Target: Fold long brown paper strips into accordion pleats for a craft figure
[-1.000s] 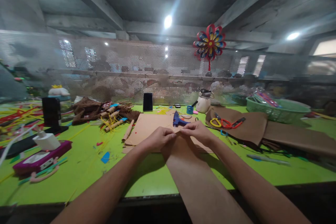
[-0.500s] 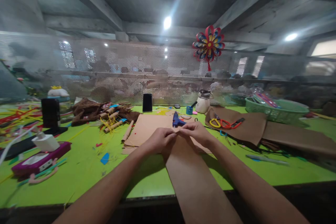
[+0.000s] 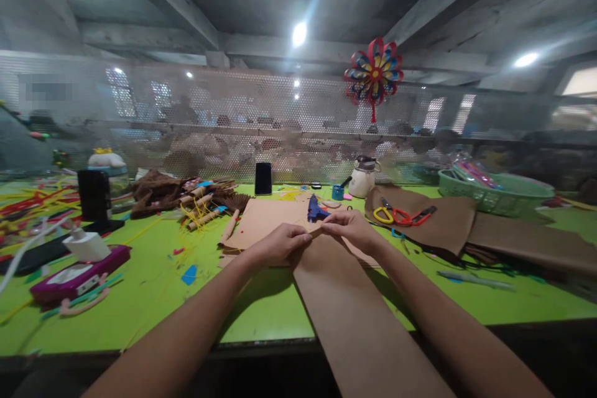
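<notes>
Head view: left grip (image 3: 286,242) and right grip (image 3: 354,228) both pinching brown paper strip (image 3: 359,311) at its far end, rest running near past desk (image 3: 265,320) edge, blue glue gun (image 3: 316,209) just beyond.

The paper strip (image 3: 364,317) is smooth and matt, the table (image 3: 275,320) faintly glossy; the basket (image 3: 489,202) and glue gun (image 3: 315,209) look plastic.

Craft wkshp: glue gun (image 3: 316,209), brn paper (image 3: 355,305), bare concrete clg (image 3: 261,0).
</notes>
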Demonstrator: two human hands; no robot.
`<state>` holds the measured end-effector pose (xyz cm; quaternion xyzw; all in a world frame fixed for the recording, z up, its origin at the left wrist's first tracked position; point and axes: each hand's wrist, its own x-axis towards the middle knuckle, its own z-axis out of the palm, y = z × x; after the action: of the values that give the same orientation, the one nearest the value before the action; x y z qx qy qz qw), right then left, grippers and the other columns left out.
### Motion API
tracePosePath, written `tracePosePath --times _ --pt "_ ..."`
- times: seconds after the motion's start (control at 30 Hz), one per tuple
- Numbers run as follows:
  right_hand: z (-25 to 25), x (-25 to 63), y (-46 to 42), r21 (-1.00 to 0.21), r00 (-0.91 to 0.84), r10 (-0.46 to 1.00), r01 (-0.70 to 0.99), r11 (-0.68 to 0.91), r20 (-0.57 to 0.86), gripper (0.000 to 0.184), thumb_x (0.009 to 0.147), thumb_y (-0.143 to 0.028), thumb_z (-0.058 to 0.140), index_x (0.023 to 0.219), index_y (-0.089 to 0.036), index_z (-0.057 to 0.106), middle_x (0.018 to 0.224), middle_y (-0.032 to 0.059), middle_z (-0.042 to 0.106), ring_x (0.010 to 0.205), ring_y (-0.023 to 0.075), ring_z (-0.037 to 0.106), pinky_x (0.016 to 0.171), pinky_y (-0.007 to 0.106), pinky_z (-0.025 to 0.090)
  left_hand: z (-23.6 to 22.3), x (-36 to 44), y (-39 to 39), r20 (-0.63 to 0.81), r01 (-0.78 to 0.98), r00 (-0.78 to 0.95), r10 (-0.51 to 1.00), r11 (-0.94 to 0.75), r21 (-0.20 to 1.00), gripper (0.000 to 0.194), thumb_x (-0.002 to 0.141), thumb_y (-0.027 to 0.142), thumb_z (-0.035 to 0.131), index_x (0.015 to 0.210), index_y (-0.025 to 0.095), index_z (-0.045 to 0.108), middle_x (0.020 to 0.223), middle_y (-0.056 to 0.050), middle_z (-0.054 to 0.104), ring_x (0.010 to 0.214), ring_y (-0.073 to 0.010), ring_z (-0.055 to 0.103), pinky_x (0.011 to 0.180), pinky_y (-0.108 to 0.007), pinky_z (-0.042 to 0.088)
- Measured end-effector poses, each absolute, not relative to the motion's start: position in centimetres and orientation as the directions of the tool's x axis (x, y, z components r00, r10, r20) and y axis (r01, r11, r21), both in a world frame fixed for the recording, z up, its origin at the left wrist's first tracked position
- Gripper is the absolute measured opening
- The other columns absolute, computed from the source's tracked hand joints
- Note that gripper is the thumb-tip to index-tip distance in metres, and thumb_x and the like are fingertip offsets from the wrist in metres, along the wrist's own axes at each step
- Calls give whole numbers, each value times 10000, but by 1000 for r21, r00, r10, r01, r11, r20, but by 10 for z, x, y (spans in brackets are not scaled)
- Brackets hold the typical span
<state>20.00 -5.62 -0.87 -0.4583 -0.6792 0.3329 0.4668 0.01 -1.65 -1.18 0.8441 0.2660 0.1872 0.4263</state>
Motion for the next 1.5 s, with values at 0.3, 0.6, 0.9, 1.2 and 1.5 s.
tracePosePath --times 0.3,0.6,0.9,1.2,1.5 --pt "-11 204 -53 -896 -145 944 301 327 296 345 673 -468 609 659 -123 605 526 -28 470 483 77 395 482 220 315 -12 3 -14 290 392 751 594 -753 528 333 842 393 363 731 138 545 648 1 528 600 -116 443 553 -215 312" --pt "-11 204 -55 -830 -221 881 302 469 418 311 663 -393 645 867 -162 679 851 65 661 764 173 586 710 295 455 -11 2 -19 394 432 738 548 -832 347 337 871 369 330 778 155 573 709 -24 592 630 -126 488 570 -210 320" --pt "-9 204 -57 -803 -207 882 367 470 423 288 681 -405 624 752 -131 682 670 37 629 608 125 533 579 236 420 -13 2 -17 386 465 732 561 -826 319 344 866 399 344 799 162 586 716 -35 608 624 -131 491 571 -213 318" --pt "-11 205 -56 -780 -230 881 411 473 413 294 704 -410 596 714 -124 665 620 18 593 563 103 491 536 218 375 -10 0 -16 343 433 755 559 -817 380 362 862 409 341 728 149 555 638 -5 545 585 -111 439 539 -202 288" --pt "-17 205 -53 -867 -276 907 302 397 319 364 697 -475 588 677 -113 611 426 -41 455 379 58 378 395 194 290 -8 -6 -16 169 392 774 610 -672 629 442 829 498 347 645 134 519 473 38 414 444 -72 335 444 -191 253"
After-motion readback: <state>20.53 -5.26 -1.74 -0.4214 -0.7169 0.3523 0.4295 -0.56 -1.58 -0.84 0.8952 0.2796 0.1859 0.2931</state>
